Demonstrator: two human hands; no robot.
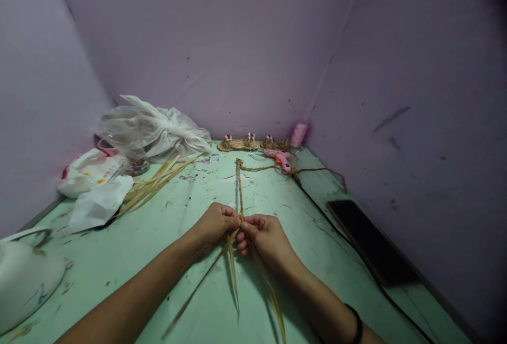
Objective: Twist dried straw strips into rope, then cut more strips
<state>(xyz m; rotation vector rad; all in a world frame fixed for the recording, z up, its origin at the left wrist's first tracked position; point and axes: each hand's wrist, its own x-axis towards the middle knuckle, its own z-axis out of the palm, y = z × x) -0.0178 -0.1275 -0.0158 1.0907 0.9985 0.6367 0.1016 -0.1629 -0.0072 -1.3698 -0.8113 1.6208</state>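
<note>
A thin braided straw cord [240, 191] runs up the middle of the green table to a small knot. At its lower end, my left hand [217, 222] pinches the straw between thumb and fingers. My right hand [263, 233] grips the same spot from the other side, its fingertips touching those of my left. Below both hands, loose flat straw strands [233, 275] fan out toward me, some to the left and one long strand [273, 294] to the right. The fingertips hide the exact crossing of the strands.
Spare straw strips [156, 185] lie left beside a white packet [95, 170] and a plastic bag [158, 130]. Behind are woven pieces [238, 145], a pink glue gun [279, 158] and a thread spool [299, 135]. A phone [370, 241] and black cable [336, 231] lie right.
</note>
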